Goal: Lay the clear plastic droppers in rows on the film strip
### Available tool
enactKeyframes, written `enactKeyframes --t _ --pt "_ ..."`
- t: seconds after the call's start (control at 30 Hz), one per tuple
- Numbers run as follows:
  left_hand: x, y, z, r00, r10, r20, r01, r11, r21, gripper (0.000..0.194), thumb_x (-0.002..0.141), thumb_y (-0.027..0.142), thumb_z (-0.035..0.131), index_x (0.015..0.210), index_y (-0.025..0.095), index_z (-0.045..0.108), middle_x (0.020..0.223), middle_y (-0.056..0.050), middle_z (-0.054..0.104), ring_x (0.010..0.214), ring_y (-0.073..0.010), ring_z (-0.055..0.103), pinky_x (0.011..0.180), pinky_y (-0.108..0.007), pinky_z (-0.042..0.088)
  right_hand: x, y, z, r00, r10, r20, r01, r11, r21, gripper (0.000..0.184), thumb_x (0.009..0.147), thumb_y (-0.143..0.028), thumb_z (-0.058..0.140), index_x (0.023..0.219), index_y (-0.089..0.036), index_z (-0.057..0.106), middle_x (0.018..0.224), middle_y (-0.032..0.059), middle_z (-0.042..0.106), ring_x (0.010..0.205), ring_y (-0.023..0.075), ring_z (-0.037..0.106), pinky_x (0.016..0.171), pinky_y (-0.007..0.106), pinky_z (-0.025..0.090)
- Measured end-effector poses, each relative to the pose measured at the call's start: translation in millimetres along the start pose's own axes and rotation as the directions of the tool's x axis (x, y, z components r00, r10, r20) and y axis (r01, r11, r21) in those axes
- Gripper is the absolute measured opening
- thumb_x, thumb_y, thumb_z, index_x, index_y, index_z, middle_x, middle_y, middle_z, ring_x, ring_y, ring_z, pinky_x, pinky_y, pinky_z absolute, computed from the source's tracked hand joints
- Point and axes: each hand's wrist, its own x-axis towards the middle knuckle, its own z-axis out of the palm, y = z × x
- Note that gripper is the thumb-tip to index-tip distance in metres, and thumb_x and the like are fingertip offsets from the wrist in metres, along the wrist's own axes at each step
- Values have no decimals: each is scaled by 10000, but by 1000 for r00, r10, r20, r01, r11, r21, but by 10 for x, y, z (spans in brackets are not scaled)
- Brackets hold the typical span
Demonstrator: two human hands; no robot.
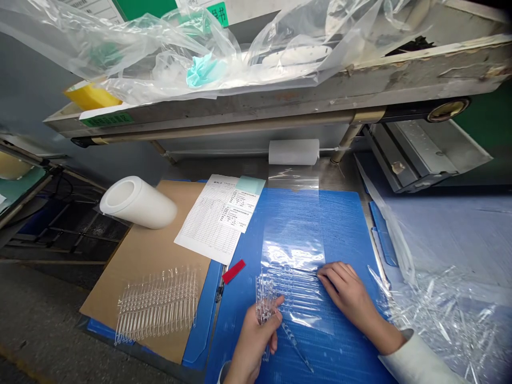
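Clear plastic tube strips [266, 304] sit gripped in the left hand [254, 341], its fingers curled around them. The open right hand [348, 290] presses flat on one clear film sleeve [294, 282], on a blue corrugated board [316, 224]. Nearby lie one red tag [234, 271], one bundle of strips [158, 304] on brown cardboard [140, 266], one white tube [138, 202], and one film roll [294, 152].

Bright, even light, source out of view. Hard white glare on the plastic sheet [292, 256] and the bag [168, 58], soft shadow under the shelf [224, 109]. Edges bowed by wide-lens distortion, overall fairly sharp.
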Motion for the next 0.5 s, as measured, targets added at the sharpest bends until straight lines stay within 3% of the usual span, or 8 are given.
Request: enactKeyframes --t 0.23,0.33,0.4,0.5 --pt "-12 -3 14 1000 22 -17 -23 998 -60 363 609 444 766 696 134 599 1129 -115 650 305 8 399 335 -178 280 -9 1 14 999 9 39 -8 1000 -18 158 933 -188 432 933 -144 584 859 83 592 791 208 533 680 335 382" --pt "-5 11 13 995 53 -84 -65 986 -155 372 572 424 803 678 133 598 751 -31 688 294 -13 381 311 -168 257 -3 -13 -7 998 -21 62 22 1000 -14 210 922 -167 432 1018 -184 617 907 91 593 814 225 522 674 345 381" --pt "25 47 12 991 56 -120 -80 974 -210 380 579 427 806 708 144 588 480 59 541 309 -32 367 321 -160 265 12 -44 -36 997 -37 68 38 999 -3 237 914 -159 436 1043 -215 627 945 96 598 842 239 518 680 360 380" --pt "124 131 27 981 74 -177 -125 947 -297 411 588 438 804 768 157 563 453 100 441 366 -34 376 366 -150 301 37 -139 -108 997 -49 59 46 998 42 224 914 -163 450 1076 -199 600 993 103 603 903 248 518 716 381 390"
